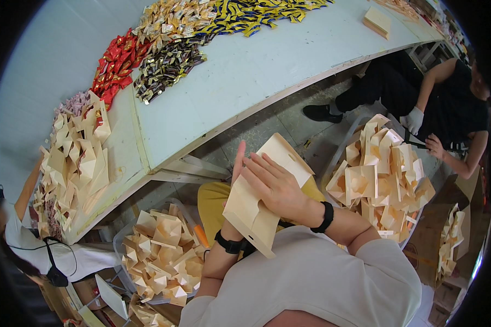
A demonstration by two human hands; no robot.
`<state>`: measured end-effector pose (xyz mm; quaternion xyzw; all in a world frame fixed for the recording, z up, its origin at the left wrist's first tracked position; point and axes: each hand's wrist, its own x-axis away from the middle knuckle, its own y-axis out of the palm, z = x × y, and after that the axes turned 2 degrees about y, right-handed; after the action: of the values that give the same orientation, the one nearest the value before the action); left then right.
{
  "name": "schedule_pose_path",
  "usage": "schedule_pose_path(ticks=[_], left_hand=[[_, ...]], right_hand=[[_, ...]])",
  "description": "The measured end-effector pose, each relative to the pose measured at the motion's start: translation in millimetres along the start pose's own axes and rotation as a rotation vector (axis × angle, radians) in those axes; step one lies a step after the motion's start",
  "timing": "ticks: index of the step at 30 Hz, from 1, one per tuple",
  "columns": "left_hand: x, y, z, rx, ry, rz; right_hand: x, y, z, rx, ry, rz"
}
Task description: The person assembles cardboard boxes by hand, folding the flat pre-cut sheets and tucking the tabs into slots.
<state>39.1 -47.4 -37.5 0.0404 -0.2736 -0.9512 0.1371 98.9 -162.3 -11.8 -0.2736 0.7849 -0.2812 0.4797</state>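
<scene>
A partly folded cream paperboard box point(245, 204) lies across my two hands, above my lap. My left hand point(238, 159) is behind the box and supports it from below; one extended finger shows past its upper left edge, while the palm and other fingers are mostly hidden. Flat over the middle of the box lies my right hand point(274, 186), its fingers stretched up and to the left. The box has a flap with a slot at its lower end and another slotted flap at its upper right. Both wrists wear black bands.
Plastic tubs heaped with folded boxes stand at left point(163, 253) and right point(382, 175). A long white table point(229, 86) bears wrapped sweets point(167, 67), more folded boxes point(82, 155) and a stack of flat paperboard point(377, 21). Co-workers sit at right point(446, 102) and far left point(37, 241).
</scene>
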Motion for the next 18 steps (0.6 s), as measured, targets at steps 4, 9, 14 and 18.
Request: schedule_pose_path(ticks=[4, 9, 14, 18], left_hand=[[0.8, 1.7, 1.9, 0.025, -0.003, -0.015], [0.8, 0.7, 2.7, 0.054, -0.008, -0.024], [0.7, 1.5, 4.5, 0.081, -0.010, -0.036], [6.0, 0.8, 7.4, 0.109, -0.017, -0.027]], right_hand=[[1.6, 6.1, 3.0, 0.065, -0.071, 0.081], [0.3, 5.8, 3.2, 0.062, -0.082, 0.083], [-3.8, 1.3, -5.1, 0.132, -0.084, 0.049], [-7.7, 2.0, -8.7, 0.120, -0.107, 0.068]])
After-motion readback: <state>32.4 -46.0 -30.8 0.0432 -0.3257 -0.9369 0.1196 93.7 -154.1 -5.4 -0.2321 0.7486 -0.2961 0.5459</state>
